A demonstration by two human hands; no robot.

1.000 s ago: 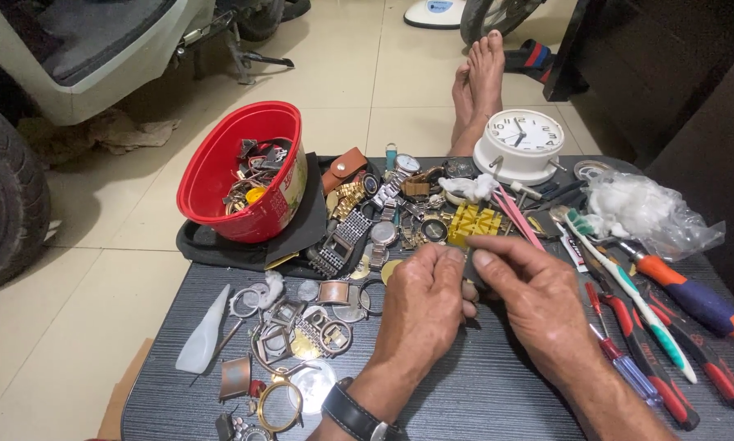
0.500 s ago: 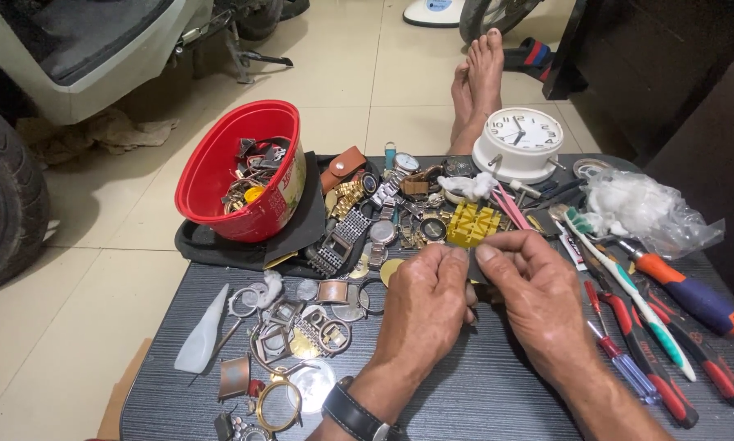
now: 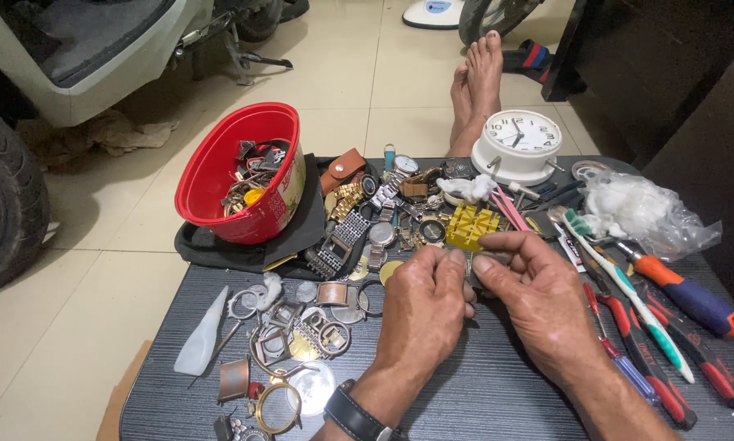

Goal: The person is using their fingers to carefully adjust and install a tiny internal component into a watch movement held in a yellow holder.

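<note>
1. The left hand and right hand pinch together a tiny part above the dark table; it is too small to identify.
2. One red bowl, one white clock, one toothbrush.

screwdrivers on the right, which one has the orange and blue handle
The farthest-right screwdriver, lying near the crumpled plastic bag. The others beside it have red and black handles.

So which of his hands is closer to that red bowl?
Left. The left hand lies below and right of the red bowl; the right hand sits farther right, beyond the left.
</note>
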